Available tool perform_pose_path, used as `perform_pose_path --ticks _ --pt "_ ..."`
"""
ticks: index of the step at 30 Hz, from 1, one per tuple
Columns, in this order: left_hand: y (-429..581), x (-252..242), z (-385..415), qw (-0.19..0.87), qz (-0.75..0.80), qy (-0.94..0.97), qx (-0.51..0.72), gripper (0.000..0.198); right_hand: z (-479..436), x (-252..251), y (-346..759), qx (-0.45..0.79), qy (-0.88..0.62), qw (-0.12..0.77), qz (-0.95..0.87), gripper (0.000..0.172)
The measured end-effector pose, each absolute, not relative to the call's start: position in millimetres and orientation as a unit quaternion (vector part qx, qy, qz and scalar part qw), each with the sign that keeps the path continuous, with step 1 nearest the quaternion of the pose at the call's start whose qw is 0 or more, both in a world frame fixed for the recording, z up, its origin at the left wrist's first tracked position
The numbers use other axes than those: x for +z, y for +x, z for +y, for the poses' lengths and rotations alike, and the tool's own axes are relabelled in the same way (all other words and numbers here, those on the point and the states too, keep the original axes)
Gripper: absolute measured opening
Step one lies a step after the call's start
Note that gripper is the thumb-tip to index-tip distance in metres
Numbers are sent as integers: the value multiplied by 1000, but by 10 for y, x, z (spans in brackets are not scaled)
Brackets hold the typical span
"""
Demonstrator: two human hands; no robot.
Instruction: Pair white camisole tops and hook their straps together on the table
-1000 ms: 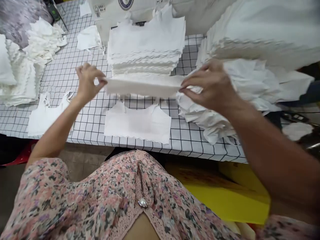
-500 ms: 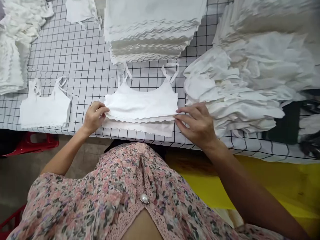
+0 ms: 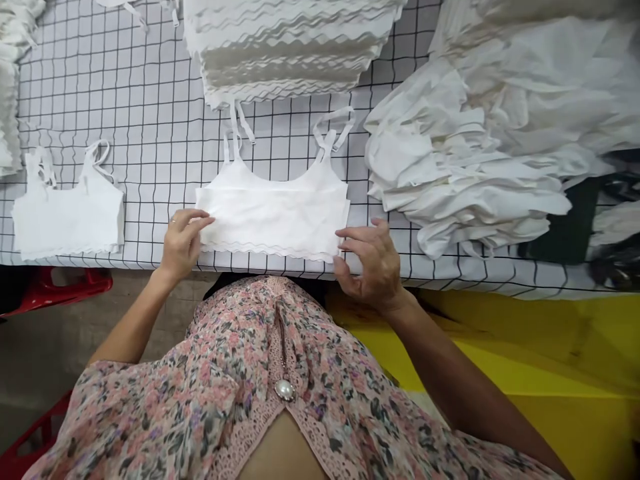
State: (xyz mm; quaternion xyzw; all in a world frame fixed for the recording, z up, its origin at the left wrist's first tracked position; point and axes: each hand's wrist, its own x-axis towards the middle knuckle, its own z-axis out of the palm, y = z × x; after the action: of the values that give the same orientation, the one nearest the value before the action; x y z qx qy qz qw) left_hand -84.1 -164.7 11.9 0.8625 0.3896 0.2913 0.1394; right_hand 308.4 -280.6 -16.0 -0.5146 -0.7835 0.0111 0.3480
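**L hand** (image 3: pixel 181 245) is held half curled, its tips laid on the L edge of a white crop top (image 3: pixel 273 213); no pinch is seen. **R hand** (image 3: pixel 373 263) is held w/ fingers spread, tips set at the top's lower R corner, thumb dropped toward the table edge; nothing appears gripped.

Top is laid flat btw both hands, long axis running L–R, approx. parallel to the near table edge. Scalloped hem is turned toward the person, straps (image 3: pixel 235 130) away. Hem looks doubled, so a 2nd layer may be beneath; can't be told. L fingers are on the fabric itself, so L hand is taken as slightly nearer; R fingers reach the corner only.

Beyond the straps, a tall stack of scallop-hemmed tops (image 3: pixel 290 47) is seen. R of R hand, a rumpled heap of white tops (image 3: pixel 465 173) is piled. L of L hand, a single top (image 3: pixel 67 213) is laid flat. All rest on a grid-printed table cover (image 3: pixel 150 133). Below the table edge, a floral dress (image 3: pixel 200 373) is worn; a yellow board (image 3: pixel 500 353) is seen R of it, a red plastic stool (image 3: pixel 60 287) L.
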Motion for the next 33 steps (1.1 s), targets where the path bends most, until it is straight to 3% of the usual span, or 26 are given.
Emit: perform_pose_path --ticks 5,9,13,19,24,27,29,33 --pt "-654 -22 -1780 173 379 874 250 27 -2856 -231 3070 -32 -534 265 -802 24" --pt "-743 -128 -1792 162 398 871 238 19 -2918 -334 3163 6 -538 276 -797 26" --pt "-784 -133 -1790 153 413 867 232 9 -2909 -332 3161 4 -546 264 -795 14" --pt "-818 92 -1698 224 374 872 221 7 -2857 -168 3108 -33 -502 277 -819 14" --pt "-575 229 -1055 237 434 814 305 15 -2568 -10 2982 -62 -477 278 -831 37" --pt "-253 169 -564 272 523 747 307 4 -2219 37 2820 -64 -451 292 -841 22" --pt "-55 111 -347 291 565 720 279 8 -1938 38 2727 -50 -449 299 -840 11" --pt "163 21 -244 285 603 707 235 23 -1311 0 2592 27 -475 308 -824 23"
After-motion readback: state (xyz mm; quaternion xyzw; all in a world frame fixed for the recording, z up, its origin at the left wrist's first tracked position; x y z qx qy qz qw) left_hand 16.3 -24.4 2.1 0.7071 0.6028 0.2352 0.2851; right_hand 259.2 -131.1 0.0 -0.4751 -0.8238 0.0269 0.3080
